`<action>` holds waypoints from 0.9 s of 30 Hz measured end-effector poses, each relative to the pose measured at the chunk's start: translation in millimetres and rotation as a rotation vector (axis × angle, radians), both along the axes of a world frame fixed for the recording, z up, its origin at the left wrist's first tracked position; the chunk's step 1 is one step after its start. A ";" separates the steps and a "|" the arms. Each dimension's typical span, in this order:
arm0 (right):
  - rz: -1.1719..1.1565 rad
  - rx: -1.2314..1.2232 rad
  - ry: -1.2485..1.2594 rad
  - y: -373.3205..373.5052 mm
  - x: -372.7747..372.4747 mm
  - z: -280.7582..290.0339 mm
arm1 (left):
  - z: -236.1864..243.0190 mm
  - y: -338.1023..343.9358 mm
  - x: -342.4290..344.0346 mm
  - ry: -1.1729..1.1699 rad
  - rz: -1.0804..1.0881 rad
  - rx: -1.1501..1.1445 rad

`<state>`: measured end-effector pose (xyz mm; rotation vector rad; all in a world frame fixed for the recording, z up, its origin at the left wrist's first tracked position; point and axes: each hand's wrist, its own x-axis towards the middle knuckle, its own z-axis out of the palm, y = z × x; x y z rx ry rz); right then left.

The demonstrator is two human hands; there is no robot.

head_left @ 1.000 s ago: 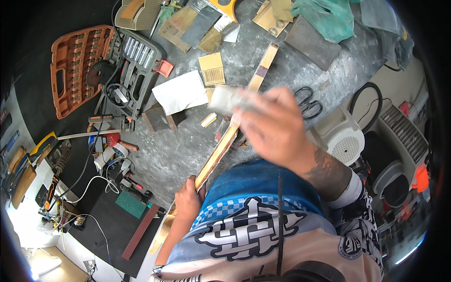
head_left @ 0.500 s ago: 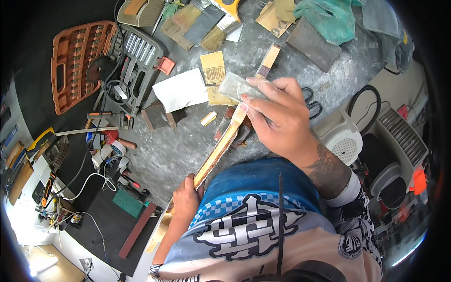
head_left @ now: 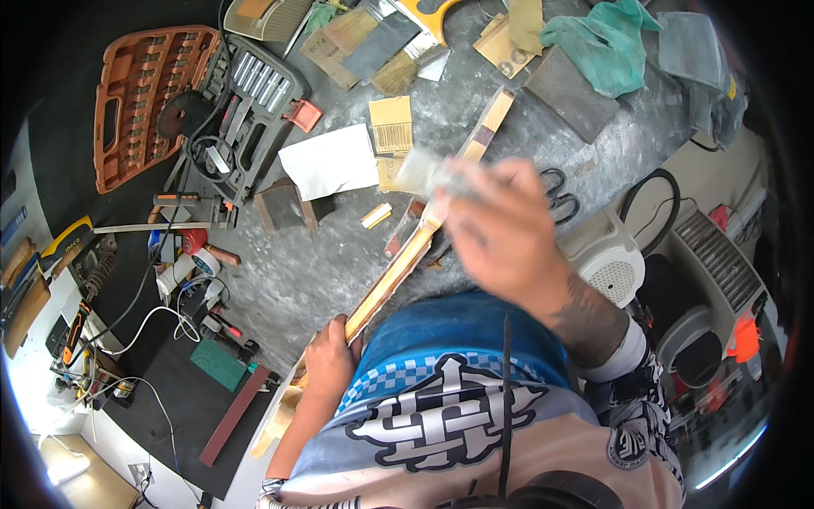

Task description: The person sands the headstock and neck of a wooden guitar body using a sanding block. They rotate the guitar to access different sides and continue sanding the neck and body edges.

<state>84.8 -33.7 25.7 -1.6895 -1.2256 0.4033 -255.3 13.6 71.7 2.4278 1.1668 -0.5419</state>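
Note:
A long, slim wooden strip slants across the view from beside my left forearm to the far part of the workbench. Its pale far end carries a dark band. My left hand is closed around the near part of the strip, close to my blue apron. My right hand, blurred by motion, is over the strip's upper half. Between its fingers is a pale grey, flat rectangular pad, its exact kind unclear. The hand hides part of the strip.
The dusty grey workbench holds a white sheet, sandpaper pieces, brushes, black-handled scissors and a green cloth. An open orange socket case lies at left, with cables and tools below it.
My right hand has shifted slightly down and is now blurred, with the pad still in its fingers. More of the strip's far part shows. My left hand keeps its hold.

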 end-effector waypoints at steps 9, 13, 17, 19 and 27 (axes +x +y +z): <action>-0.005 0.010 0.044 -3.5 -9.2 -2.1 | -0.2 0.0 -2.4 -0.012 -0.006 -0.012; -0.030 -0.038 -0.042 -0.3 2.1 -4.5 | 0.9 0.6 -0.1 0.009 0.000 -0.011; -0.009 -0.046 -0.060 0.2 5.4 -4.5 | -0.4 1.5 -0.7 0.001 0.005 -0.014; -0.059 -0.010 -0.048 0.0 3.0 -9.7 | 0.3 -0.7 -2.6 0.001 0.011 -0.021; -0.032 -0.025 -0.080 -1.1 1.5 -3.1 | 2.3 0.8 0.1 0.016 0.021 -0.030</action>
